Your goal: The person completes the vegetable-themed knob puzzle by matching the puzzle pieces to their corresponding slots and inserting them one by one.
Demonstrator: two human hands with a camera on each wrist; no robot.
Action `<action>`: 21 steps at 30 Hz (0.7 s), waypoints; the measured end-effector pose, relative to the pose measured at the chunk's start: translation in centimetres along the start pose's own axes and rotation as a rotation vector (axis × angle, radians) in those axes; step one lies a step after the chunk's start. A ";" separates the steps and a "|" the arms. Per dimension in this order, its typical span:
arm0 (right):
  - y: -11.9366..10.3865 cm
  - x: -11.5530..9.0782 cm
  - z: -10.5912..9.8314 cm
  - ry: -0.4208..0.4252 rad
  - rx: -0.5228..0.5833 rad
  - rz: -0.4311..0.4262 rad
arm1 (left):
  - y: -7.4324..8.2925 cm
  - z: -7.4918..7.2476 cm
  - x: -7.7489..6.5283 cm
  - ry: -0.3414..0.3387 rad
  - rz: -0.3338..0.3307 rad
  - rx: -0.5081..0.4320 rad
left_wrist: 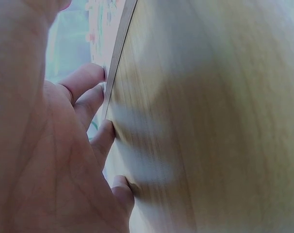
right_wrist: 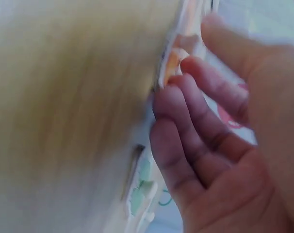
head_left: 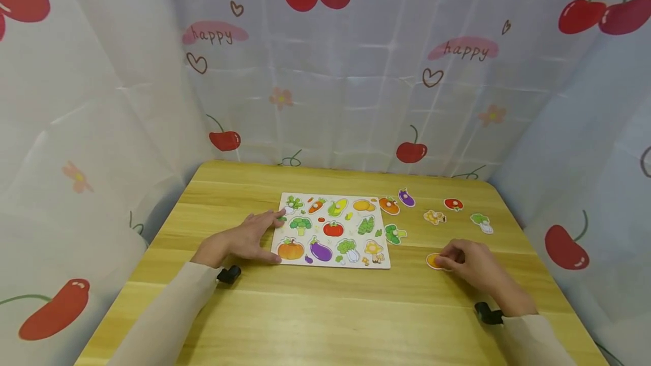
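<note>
On the table lies a vegetable puzzle board (head_left: 310, 229) printed with several vegetables. My left hand (head_left: 253, 235) spreads over its left edge, fingertips on the board's rim in the left wrist view. To the right, my right hand (head_left: 470, 264) bends its thumb and index finger around the knob (right_wrist: 187, 43) of a yellow-orange puzzle piece (head_left: 433, 260), largely covered by the fingers. The other fingertips (right_wrist: 167, 99) are right beside the piece, at the tabletop. Close to the board's right edge are a pumpkin piece (head_left: 388, 206) and a broccoli piece (head_left: 393, 234).
Beyond the right hand lie an eggplant piece (head_left: 407, 198), a mushroom piece (head_left: 433, 218), a tomato piece (head_left: 452, 204) and a bok choy piece (head_left: 480, 222). The wooden table (head_left: 325, 309) is enclosed by cherry-print curtains (head_left: 346, 123) at the back and sides.
</note>
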State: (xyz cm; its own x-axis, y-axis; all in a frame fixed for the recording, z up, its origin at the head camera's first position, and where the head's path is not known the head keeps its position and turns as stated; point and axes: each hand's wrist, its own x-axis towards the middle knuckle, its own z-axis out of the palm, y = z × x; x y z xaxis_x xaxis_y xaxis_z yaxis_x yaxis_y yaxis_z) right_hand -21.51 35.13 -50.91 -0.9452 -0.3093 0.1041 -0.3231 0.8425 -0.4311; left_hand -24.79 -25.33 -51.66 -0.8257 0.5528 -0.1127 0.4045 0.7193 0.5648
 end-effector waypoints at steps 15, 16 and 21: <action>-0.4 0.4 0.3 0.000 0.031 -0.089 | 0.0 0.0 0.1 -0.002 -0.004 0.004; -0.4 0.4 0.3 0.007 0.029 -0.094 | 0.0 0.0 0.1 -0.002 -0.004 0.007; -0.7 0.7 0.6 0.031 0.013 -0.109 | -0.1 0.0 0.1 -0.002 0.000 0.017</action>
State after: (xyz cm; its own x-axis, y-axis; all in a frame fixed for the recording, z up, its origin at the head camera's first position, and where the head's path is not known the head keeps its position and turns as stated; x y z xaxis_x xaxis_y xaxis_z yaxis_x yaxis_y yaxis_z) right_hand -21.87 34.03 -51.07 -0.9056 -0.3848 0.1784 -0.4236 0.7987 -0.4275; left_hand -24.86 -25.32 -51.74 -0.8247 0.5538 -0.1146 0.4114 0.7264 0.5505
